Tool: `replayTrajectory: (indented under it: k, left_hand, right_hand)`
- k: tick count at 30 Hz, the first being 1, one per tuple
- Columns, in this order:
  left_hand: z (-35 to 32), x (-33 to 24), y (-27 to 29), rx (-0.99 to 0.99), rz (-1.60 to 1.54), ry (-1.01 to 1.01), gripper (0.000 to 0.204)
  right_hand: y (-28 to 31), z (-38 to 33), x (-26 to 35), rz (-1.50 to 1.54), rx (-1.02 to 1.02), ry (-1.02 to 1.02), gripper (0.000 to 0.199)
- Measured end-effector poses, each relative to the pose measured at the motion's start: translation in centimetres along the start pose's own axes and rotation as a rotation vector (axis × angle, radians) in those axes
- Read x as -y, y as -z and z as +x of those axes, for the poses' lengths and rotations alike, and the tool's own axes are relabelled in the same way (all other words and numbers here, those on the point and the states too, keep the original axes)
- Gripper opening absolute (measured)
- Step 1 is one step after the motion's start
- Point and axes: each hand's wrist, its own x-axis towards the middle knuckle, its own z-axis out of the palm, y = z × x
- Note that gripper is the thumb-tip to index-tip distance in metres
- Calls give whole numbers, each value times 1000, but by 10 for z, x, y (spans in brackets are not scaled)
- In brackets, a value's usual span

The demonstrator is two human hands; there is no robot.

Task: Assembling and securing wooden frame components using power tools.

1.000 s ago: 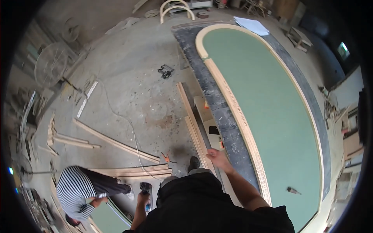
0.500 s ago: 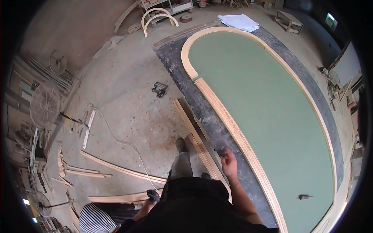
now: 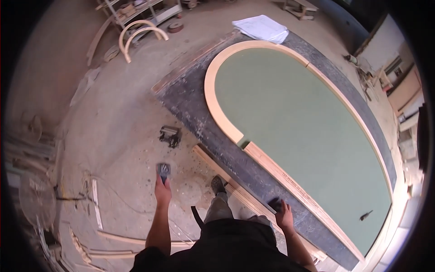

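In my left hand (image 3: 163,192), held out over the floor, is a dark hand-held power tool (image 3: 164,170) with a squarish grey end; its exact kind is not clear. My right hand (image 3: 284,216) is over the near edge of the dark, paint-stained table (image 3: 181,97), its fingers curled. A dark patch lies beside those fingers, and whatever they hold cannot be made out. On the table lies a green panel (image 3: 290,113). Around its far side and rounded end runs a pale curved wooden frame (image 3: 213,102). Layered wooden strips (image 3: 299,188) line the near side, with a small gap before the curve.
Loose wooden strips (image 3: 199,152) run along the table's near side by my feet. A black metal tool (image 3: 170,136) lies on the floor. A small dark tool (image 3: 366,215) rests on the panel, and a white folded sheet (image 3: 260,28) at the far end. Wooden arches (image 3: 136,34) stand beyond.
My left hand has swung forward and up with the power tool, away from beside my body. My view has turned, and the striped sleeve at lower left is out of sight.
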Motion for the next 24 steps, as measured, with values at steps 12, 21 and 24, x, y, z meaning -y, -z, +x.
replayTrajectory:
  k: [12,21,24]
  left_hand:
    - [320,-175,-110,67,248,-626,73]
    - [441,-162,-126,346,319,-428,72]
    - [356,-188,-122,394,361,-374,63]
  right_hand:
    - [-136,-178,-11,264,-198,-849,65]
    - [-240,-273,66,631,-353,-1163,57]
    - [-311,-300,95,822,-461,-1286,59]
